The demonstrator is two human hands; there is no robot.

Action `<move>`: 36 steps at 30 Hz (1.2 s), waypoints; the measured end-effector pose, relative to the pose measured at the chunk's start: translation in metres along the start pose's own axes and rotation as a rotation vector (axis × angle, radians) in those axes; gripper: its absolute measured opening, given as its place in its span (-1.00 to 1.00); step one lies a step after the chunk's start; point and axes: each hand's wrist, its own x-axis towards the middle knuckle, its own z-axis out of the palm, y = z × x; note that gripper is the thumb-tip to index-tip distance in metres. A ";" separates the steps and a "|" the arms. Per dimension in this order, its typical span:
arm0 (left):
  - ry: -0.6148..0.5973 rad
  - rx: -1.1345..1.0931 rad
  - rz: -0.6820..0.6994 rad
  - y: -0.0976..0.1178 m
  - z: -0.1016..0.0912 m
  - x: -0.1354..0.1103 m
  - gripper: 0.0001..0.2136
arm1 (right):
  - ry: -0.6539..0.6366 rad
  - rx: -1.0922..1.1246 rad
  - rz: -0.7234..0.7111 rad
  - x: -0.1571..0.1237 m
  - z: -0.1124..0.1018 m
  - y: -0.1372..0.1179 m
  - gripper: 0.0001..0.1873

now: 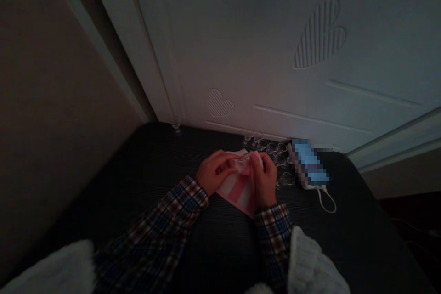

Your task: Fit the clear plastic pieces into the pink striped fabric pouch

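Note:
My left hand (214,172) is closed, thumb and fingers pinched around a small clear piece (244,158) that looks like plastic; the fingers hide part of it. My right hand (266,178) grips a pink-and-white striped cloth (237,189), its thumb pressing a fold against the clear piece. The cloth hangs down between both hands, just over the dark tabletop. Just beyond my right hand lie several small clear ringed pieces (280,161), perhaps suction hooks. The light is dim, so fine detail is hard to see.
A phone (310,163) with a blurred screen lies to the right, a white cable (325,204) looping from it. One clear piece (177,126) stands apart at the back left. A white panel with heart patterns (220,103) rises behind the black table (138,170).

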 end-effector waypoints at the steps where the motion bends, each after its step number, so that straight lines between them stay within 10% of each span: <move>1: 0.002 -0.015 -0.010 0.000 0.000 0.000 -0.75 | -0.004 -0.007 -0.004 0.000 0.000 0.000 -0.77; 11: -0.121 -0.478 -0.349 -0.006 0.004 0.000 -0.73 | -0.043 -0.061 -0.032 -0.002 0.001 -0.003 -0.76; 24: 0.031 0.120 -0.052 0.001 0.004 0.000 -0.89 | -0.087 -0.250 -0.118 -0.003 -0.002 -0.003 -0.80; 36: -0.047 0.129 -0.073 -0.004 0.004 0.001 -0.90 | -0.192 -0.347 -0.333 -0.007 0.000 -0.015 -0.87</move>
